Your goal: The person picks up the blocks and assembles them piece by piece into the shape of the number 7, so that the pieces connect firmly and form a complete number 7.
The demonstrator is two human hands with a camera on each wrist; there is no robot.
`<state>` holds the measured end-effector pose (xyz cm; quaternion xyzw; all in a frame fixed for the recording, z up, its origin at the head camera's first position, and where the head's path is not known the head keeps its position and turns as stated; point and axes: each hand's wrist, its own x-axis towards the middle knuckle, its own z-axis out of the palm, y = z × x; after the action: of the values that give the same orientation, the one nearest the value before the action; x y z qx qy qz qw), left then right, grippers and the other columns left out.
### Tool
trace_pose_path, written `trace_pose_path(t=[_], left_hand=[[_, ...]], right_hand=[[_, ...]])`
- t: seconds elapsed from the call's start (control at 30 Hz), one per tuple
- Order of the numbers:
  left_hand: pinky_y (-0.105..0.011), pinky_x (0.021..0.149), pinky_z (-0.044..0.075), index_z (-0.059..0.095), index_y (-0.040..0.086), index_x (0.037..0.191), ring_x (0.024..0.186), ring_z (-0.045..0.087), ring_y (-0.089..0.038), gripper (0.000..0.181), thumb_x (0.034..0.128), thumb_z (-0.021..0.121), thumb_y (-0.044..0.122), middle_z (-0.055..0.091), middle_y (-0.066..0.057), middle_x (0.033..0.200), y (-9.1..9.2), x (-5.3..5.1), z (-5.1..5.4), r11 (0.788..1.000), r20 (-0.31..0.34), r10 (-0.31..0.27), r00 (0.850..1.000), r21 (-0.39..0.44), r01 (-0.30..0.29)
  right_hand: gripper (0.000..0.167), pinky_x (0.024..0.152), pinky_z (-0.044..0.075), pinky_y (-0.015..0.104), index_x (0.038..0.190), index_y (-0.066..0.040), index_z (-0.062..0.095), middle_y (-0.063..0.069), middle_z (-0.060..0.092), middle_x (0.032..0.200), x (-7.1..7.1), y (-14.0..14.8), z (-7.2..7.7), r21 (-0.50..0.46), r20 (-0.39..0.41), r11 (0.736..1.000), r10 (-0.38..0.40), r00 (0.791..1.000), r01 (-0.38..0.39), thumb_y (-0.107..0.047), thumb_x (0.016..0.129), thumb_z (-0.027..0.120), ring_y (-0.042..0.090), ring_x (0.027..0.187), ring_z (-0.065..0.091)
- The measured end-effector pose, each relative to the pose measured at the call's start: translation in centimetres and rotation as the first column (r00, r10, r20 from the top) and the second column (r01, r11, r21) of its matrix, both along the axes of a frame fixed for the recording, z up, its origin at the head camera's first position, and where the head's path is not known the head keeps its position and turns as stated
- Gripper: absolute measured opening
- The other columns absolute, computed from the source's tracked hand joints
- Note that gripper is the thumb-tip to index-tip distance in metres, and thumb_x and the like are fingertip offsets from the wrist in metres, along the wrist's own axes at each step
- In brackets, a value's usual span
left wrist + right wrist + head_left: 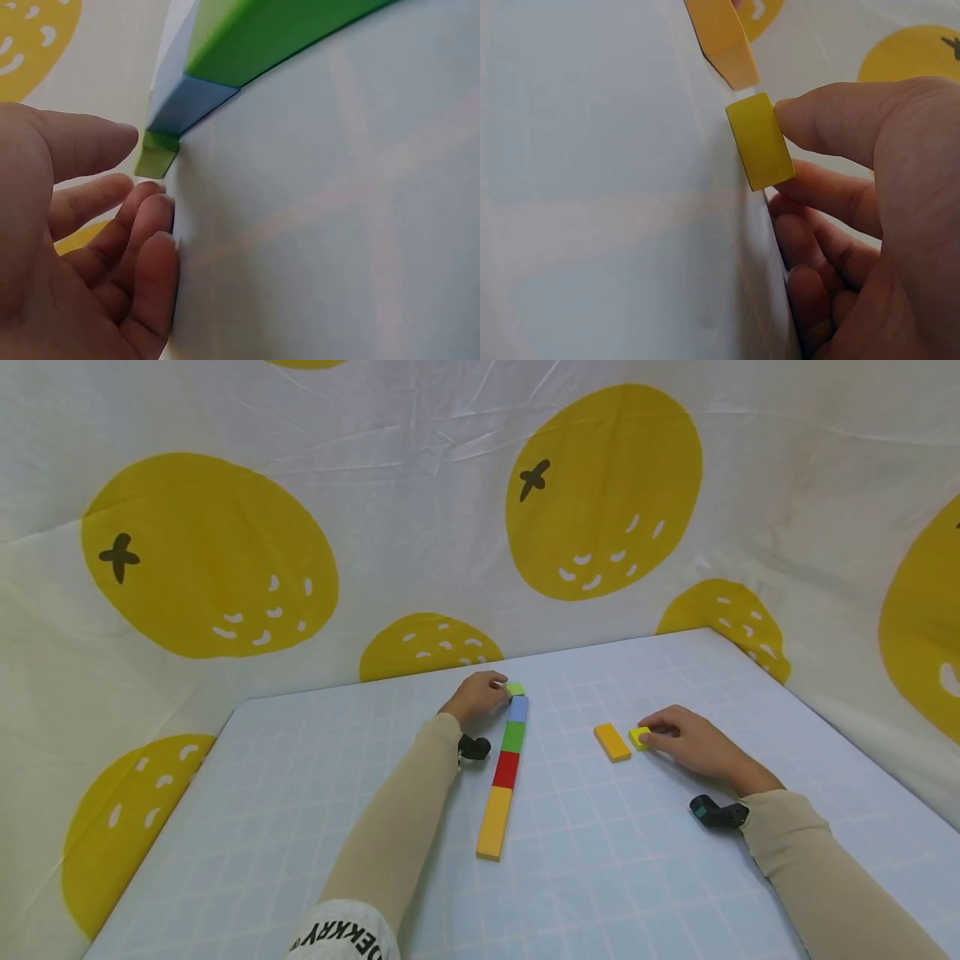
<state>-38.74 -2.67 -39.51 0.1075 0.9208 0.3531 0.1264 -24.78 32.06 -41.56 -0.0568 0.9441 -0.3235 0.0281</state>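
A row of coloured blocks lies on the table: a light green block (515, 689) at the far end, then a blue block (519, 709), a green block (513, 737), a red block (506, 770) and a long yellow-orange block (494, 823). Beside the light green one is my left hand (477, 696); in the left wrist view its thumb and index finger stand apart with nothing between them. My right hand (693, 742) pinches a small yellow block (761, 142) between thumb and index finger, low over the table. Just left of it lies an orange block (612, 742).
A pale blue checked cloth (600, 868) covers the table. Behind and beside it hangs a white curtain (420, 527) printed with big yellow fruit, meeting the table's back edge close to the far end of the row.
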Motion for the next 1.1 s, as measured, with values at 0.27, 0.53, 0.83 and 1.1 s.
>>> trace_pose_path(t=[0.27, 0.53, 0.83, 1.1], left_hand=[[-0.043, 0.098, 0.048, 0.056, 0.016, 0.142, 0.103, 0.062, -0.020, 0.045, 0.1002, 0.061, 0.034, 0.066, -0.005, 0.122, -1.0, 0.4, 1.4, 1.000, 0.077, -0.001, 0.997, 0.009, 0.000], [-0.044, 0.100, 0.047, 0.062, 0.015, 0.134, 0.104, 0.064, -0.020, 0.038, 0.1002, 0.062, 0.032, 0.066, -0.003, 0.122, -2.7, 2.2, 3.0, 0.997, 0.048, -0.056, 0.997, 0.059, 0.054], [-0.043, 0.099, 0.048, 0.062, 0.016, 0.134, 0.103, 0.063, -0.021, 0.039, 0.1005, 0.061, 0.035, 0.065, -0.004, 0.122, -5.4, 3.4, 2.9, 0.998, 0.014, -0.053, 0.998, 0.021, 0.053], [-0.045, 0.102, 0.046, 0.063, 0.017, 0.134, 0.113, 0.057, -0.022, 0.040, 0.0998, 0.061, 0.036, 0.064, -0.001, 0.127, -7.1, 4.8, 2.3, 0.998, -0.029, -0.061, 0.998, 0.006, 0.061]], right_hand=[[0.051, 0.099, 0.042, 0.060, 0.131, -0.005, 0.060, 0.018, 0.057, 0.128, 0.2, 0.2, 0.4, 0.008, 0.005, 1.000, -0.001, 1.000, 0.001, -0.044, 0.098, 0.062, 0.037, 0.116, 0.051], [0.051, 0.099, 0.041, 0.060, 0.131, -0.003, 0.060, 0.020, 0.056, 0.129, 0.2, 0.5, 0.1, 0.008, 0.000, 1.000, 0.008, 1.000, -0.008, -0.043, 0.098, 0.062, 0.039, 0.117, 0.051], [0.055, 0.099, 0.042, 0.060, 0.133, -0.005, 0.059, 0.019, 0.055, 0.130, 0.1, 0.5, -0.2, 0.005, 0.017, 1.000, 0.007, 1.000, -0.007, -0.047, 0.098, 0.061, 0.038, 0.116, 0.050], [0.054, 0.098, 0.042, 0.060, 0.132, -0.004, 0.059, 0.019, 0.056, 0.128, -0.1, 0.2, 0.2, 0.011, 0.006, 1.000, 0.018, 1.000, -0.018, -0.046, 0.098, 0.061, 0.038, 0.115, 0.051]])
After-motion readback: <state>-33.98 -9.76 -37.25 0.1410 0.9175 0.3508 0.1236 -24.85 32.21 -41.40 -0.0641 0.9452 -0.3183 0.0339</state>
